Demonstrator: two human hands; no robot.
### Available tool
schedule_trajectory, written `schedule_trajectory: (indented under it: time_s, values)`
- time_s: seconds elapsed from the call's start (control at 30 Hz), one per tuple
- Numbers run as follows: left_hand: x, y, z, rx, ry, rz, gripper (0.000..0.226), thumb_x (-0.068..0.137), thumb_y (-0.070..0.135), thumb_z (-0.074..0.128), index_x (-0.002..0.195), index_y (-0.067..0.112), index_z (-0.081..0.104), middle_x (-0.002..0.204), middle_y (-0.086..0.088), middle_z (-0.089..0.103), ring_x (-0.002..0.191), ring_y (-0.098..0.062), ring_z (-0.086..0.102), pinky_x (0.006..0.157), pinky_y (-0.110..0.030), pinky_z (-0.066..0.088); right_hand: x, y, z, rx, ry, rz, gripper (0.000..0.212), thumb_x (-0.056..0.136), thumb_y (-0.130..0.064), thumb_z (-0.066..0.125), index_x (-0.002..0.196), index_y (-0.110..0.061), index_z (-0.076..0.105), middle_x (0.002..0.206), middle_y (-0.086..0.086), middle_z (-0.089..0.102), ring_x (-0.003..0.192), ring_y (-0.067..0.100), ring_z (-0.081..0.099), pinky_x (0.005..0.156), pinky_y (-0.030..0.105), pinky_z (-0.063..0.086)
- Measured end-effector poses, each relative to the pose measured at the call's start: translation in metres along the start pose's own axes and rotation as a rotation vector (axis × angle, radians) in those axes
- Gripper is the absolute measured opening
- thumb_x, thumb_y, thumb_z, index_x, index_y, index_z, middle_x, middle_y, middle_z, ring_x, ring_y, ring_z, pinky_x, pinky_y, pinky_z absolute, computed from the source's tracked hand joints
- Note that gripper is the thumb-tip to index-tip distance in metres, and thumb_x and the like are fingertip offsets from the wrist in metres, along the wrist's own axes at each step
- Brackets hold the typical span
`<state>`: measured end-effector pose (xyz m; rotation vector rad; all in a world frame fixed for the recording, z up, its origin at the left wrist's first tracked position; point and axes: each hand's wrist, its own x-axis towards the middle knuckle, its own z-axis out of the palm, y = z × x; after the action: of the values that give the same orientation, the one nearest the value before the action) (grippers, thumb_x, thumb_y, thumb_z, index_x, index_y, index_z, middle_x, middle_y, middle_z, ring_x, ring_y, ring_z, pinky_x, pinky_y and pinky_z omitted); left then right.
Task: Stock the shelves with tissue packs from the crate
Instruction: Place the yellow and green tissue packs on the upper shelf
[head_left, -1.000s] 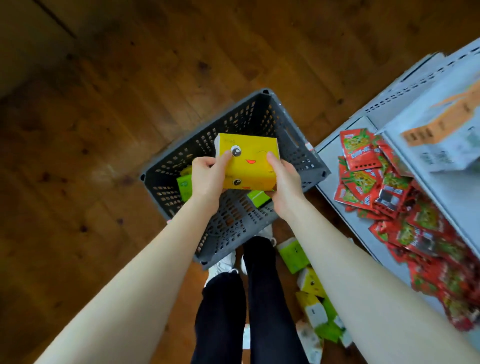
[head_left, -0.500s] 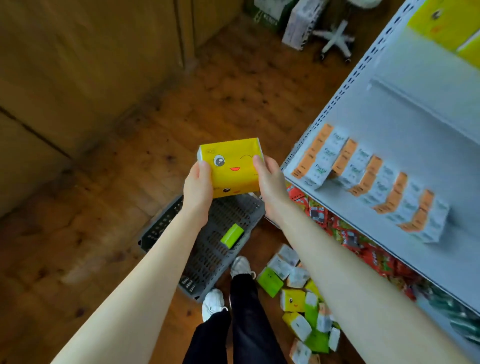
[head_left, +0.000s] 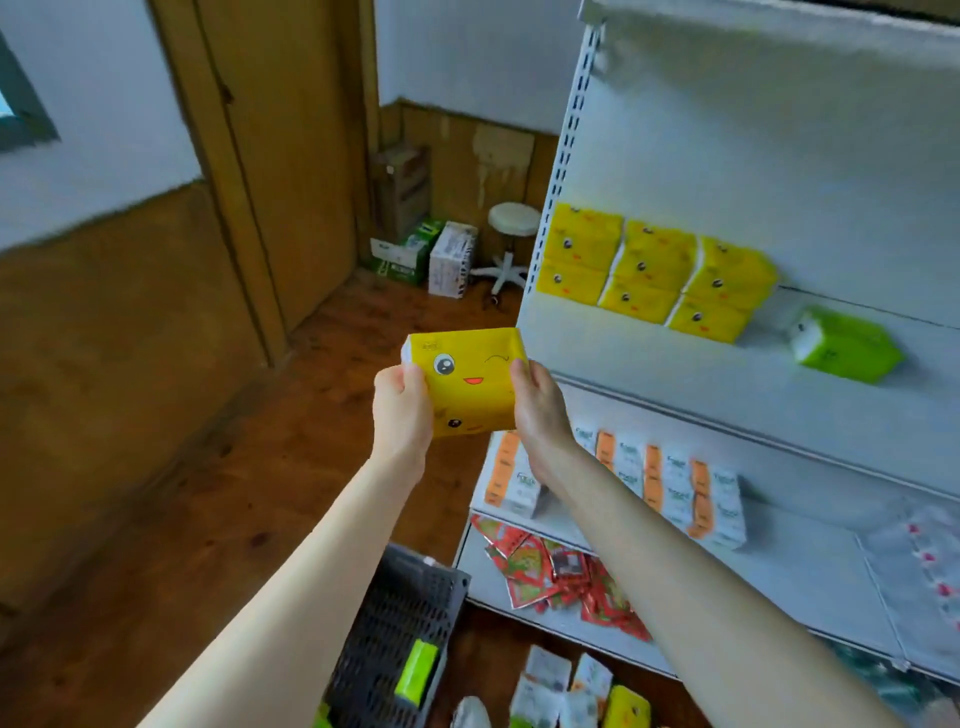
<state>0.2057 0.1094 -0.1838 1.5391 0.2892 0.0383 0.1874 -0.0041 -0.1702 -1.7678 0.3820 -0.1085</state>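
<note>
Both hands, left hand (head_left: 402, 410) and right hand (head_left: 540, 410), clamp the yellow tissue pack (head_left: 465, 382) just left of the shelf (head_left: 623, 343) (carrying step), next needing placement beside the stocked yellow packs (head_left: 649, 270).

Wooden floor (head_left: 260, 493); wooden door (head_left: 291, 156); white stool (head_left: 514, 221) in corner; pale wall (head_left: 104, 104)

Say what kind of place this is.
Likely a small shop being restocked: a white metal slotted shelving unit, yellow smiley-face tissue packs lined up on it, red snack sachets lower down, and a grey perforated plastic crate on the wooden floor.
</note>
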Motion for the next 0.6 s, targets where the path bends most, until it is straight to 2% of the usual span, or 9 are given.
schedule_trajectory:
  time_s: [0.07,0.13,0.27,0.33,0.37,0.43,0.5,0.57,0.6]
  values:
    - [0.007,0.015,0.021,0.017,-0.023,0.030,0.015,0.100,0.023,0.032,0.105,0.012,0.041,0.092,-0.002,0.051,0.072,-0.007,0.049,0.055,-0.022,0.040,0.011,-0.011,-0.018,0.019,0.044,0.002,0.029,0.101,-0.030,0.032,0.119,-0.016,0.049,0.123,0.016,0.055,0.113,0.032,0.052,0.096,0.044,0.042]
    - [0.014,0.028,0.043,0.037,-0.074,0.066,0.016,0.100,0.023,0.033,0.100,0.013,0.046,0.091,-0.001,0.051,0.070,-0.007,0.048,0.056,-0.022,0.040,0.024,-0.017,-0.036,0.053,0.090,0.016,0.024,0.101,-0.028,0.033,0.115,-0.019,0.049,0.123,0.018,0.055,0.113,0.033,0.051,0.096,0.044,0.042]
    - [0.034,0.042,0.089,0.055,-0.231,0.080,0.032,0.101,0.032,0.032,0.074,0.024,0.049,0.074,0.003,0.055,0.065,-0.008,0.050,0.057,-0.021,0.039,0.060,-0.016,-0.066,0.112,0.174,0.039,0.033,0.101,-0.029,0.032,0.127,-0.014,0.047,0.129,0.013,0.052,0.105,0.024,0.050,0.091,0.032,0.038]
    - [0.047,0.041,0.108,0.041,-0.286,0.016,0.038,0.100,0.041,0.028,0.083,0.024,0.056,0.079,0.002,0.062,0.072,-0.010,0.058,0.059,-0.021,0.042,0.082,-0.013,-0.077,0.120,0.191,0.071,0.038,0.101,-0.032,0.032,0.132,-0.013,0.044,0.134,0.009,0.048,0.108,0.019,0.046,0.089,0.029,0.033]
    - [0.058,0.038,0.116,0.036,-0.318,-0.028,0.042,0.100,0.046,0.025,0.093,0.024,0.060,0.087,0.000,0.066,0.079,-0.012,0.061,0.065,-0.024,0.045,0.095,-0.011,-0.081,0.123,0.191,0.098,0.040,0.101,-0.033,0.031,0.133,-0.013,0.043,0.136,0.008,0.047,0.113,0.021,0.045,0.091,0.030,0.033]
    - [0.081,0.029,0.134,0.039,-0.372,-0.106,0.056,0.096,0.058,0.022,0.114,0.022,0.061,0.108,-0.004,0.068,0.099,-0.019,0.063,0.090,-0.034,0.047,0.118,-0.006,-0.088,0.117,0.190,0.162,0.042,0.100,-0.035,0.031,0.135,-0.014,0.041,0.140,0.009,0.044,0.123,0.025,0.043,0.098,0.036,0.034]
    - [0.100,0.020,0.149,0.063,-0.400,-0.167,0.075,0.085,0.074,0.021,0.129,0.024,0.055,0.127,-0.006,0.061,0.119,-0.025,0.055,0.107,-0.046,0.037,0.139,0.001,-0.091,0.097,0.195,0.219,0.044,0.100,-0.039,0.031,0.135,-0.015,0.040,0.141,0.009,0.042,0.127,0.027,0.041,0.101,0.039,0.034]
    - [0.118,0.009,0.164,0.077,-0.414,-0.207,0.088,0.075,0.083,0.019,0.133,0.026,0.051,0.134,-0.006,0.056,0.127,-0.026,0.049,0.110,-0.049,0.033,0.159,0.009,-0.093,0.077,0.207,0.254,0.046,0.099,-0.042,0.031,0.136,-0.015,0.040,0.142,0.009,0.042,0.127,0.028,0.042,0.101,0.040,0.035]
    - [0.125,0.007,0.170,0.073,-0.424,-0.222,0.085,0.077,0.082,0.018,0.132,0.026,0.052,0.134,-0.007,0.056,0.127,-0.026,0.049,0.111,-0.049,0.032,0.168,0.012,-0.094,0.069,0.214,0.266,0.048,0.099,-0.043,0.031,0.137,-0.015,0.039,0.143,0.009,0.042,0.127,0.029,0.042,0.101,0.040,0.035]
